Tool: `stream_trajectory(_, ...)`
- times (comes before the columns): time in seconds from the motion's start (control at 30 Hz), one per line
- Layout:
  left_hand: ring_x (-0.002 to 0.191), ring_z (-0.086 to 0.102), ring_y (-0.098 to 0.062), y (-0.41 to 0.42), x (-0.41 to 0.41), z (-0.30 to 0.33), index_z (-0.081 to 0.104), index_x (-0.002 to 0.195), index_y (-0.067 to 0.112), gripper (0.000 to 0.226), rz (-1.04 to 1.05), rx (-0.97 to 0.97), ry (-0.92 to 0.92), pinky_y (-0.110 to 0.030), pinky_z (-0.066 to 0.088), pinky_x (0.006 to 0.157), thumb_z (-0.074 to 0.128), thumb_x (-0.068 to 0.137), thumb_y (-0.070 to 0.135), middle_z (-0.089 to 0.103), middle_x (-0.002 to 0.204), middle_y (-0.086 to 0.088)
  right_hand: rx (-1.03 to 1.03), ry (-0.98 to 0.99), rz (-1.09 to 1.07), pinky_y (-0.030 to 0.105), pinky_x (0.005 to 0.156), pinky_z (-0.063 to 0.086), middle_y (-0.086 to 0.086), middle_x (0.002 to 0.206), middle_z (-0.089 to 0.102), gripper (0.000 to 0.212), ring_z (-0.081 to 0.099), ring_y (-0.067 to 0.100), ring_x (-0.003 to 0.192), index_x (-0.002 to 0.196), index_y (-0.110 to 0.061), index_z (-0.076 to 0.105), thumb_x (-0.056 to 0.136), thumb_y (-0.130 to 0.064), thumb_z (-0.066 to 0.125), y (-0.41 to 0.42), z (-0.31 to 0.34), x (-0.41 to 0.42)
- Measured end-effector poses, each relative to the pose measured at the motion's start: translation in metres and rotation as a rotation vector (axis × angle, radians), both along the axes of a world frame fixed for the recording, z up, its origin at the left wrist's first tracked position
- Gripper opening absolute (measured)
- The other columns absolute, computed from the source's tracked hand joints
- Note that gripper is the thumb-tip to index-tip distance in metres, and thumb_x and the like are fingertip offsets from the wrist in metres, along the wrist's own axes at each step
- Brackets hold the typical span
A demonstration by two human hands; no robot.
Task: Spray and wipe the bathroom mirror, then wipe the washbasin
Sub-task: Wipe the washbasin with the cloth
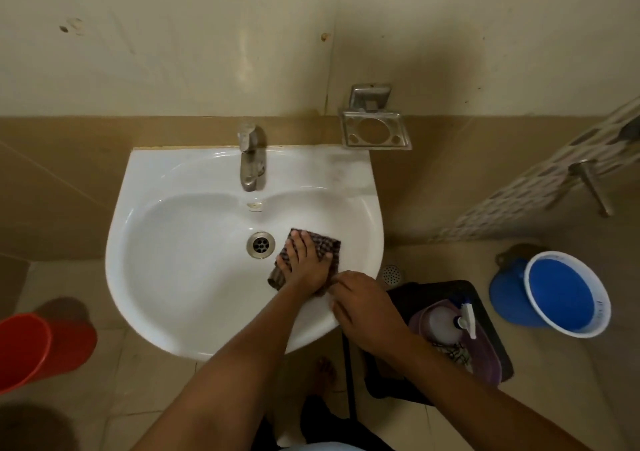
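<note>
The left hand (304,263) presses flat, fingers spread, on the checked cloth (325,248) right of the drain (260,244), to scrub the washbasin (166,277). The right hand (363,307) rests on the rim at lower right, fingers loosely curled, likely for bracing.

The washbasin (194,277) is gleaming glossy white, with a dull greyish smudge showing on its back right corner. Inside it, right of the silver drain (260,245), the cloth (327,248) is showing a small dark check of brown and pale squares. Behind the washbasin, the tap (250,159) and the soap holder (375,133) are reading as dull grey metal. The wall above is looking cream, with a tan band running behind the washbasin. Left of the washbasin, a red bucket (41,350) is glowing; far to its right, a blue bucket (564,294) with a white rim is standing out. Just right of the washbasin, a purple tub (485,360) is sitting inside a black bag (491,319).
</note>
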State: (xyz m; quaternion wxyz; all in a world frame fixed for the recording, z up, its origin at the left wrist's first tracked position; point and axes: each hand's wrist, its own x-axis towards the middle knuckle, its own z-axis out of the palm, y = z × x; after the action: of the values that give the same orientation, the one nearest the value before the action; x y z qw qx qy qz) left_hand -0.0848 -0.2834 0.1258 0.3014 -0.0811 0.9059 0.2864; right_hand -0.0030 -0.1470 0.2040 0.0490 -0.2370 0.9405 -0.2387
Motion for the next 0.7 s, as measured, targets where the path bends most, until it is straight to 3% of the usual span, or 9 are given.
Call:
stream_trajectory(0.13,0.15,-0.017,-0.031,0.028,-0.036,0.001,-0.013,0.155,0.009,0.083,0.254,0.015,0.065,-0.057,-0.007,0.118,0.037,0.1,0.048,-0.018,0.163,-0.014,0.024,0.01,0.019,0.031,0.099,0.046,0.002,0.112,0.068,0.03,0.061,0.015,0.102,0.103,-0.016,0.072,0.095,-0.029,0.046,0.005,-0.003,0.0)
stream_trajectory(0.2,0.15,-0.016,-0.033,0.034,-0.039,0.001,-0.012,0.155,0.009,0.083,0.243,0.007,0.106,-0.057,-0.007,0.117,0.036,0.1,0.048,-0.018,0.163,-0.015,0.019,0.0,0.029,0.032,0.102,0.043,0.002,0.113,0.068,0.032,0.061,0.015,0.104,0.104,-0.016,0.072,0.096,-0.03,0.044,0.007,-0.006,0.001)
stream_trajectory(0.43,0.15,-0.02,-0.026,0.003,0.001,0.002,-0.017,0.154,0.022,0.07,-0.298,0.107,0.172,-0.052,-0.013,0.117,0.031,0.105,0.036,-0.024,0.162,-0.007,-0.055,-0.004,-0.004,0.028,0.098,0.042,0.001,0.107,0.066,0.021,0.056,0.013,0.098,0.101,-0.015,0.068,0.095,-0.02,0.048,0.008,-0.013,0.005)
stream_trajectory(0.53,0.149,-0.022,-0.02,-0.026,0.025,0.005,-0.014,0.154,0.027,0.064,-0.504,0.084,0.127,-0.051,-0.012,0.12,0.026,0.106,0.039,-0.023,0.162,-0.001,-0.073,0.005,-0.044,0.025,0.098,0.04,0.003,0.106,0.068,0.022,0.057,0.014,0.097,0.1,-0.013,0.069,0.092,-0.014,0.049,0.005,-0.011,0.005)
stream_trajectory(0.63,0.15,-0.018,-0.017,-0.065,0.044,0.014,-0.007,0.155,0.03,0.061,-0.635,0.067,0.055,-0.049,-0.01,0.12,0.028,0.106,0.037,-0.019,0.163,0.002,-0.032,0.022,-0.076,0.03,0.095,0.043,0.005,0.101,0.069,0.022,0.061,0.018,0.091,0.097,-0.011,0.07,0.09,-0.012,0.049,0.0,-0.007,0.005)
stream_trajectory(0.7,0.151,-0.015,-0.018,-0.101,0.051,0.021,-0.002,0.156,0.031,0.06,-0.711,0.029,0.004,-0.048,-0.01,0.12,0.031,0.106,0.034,-0.015,0.164,0.003,-0.021,0.033,-0.12,0.025,0.099,0.037,0.006,0.104,0.07,0.019,0.063,0.02,0.094,0.098,-0.01,0.071,0.088,-0.011,0.055,-0.005,-0.006,0.006)
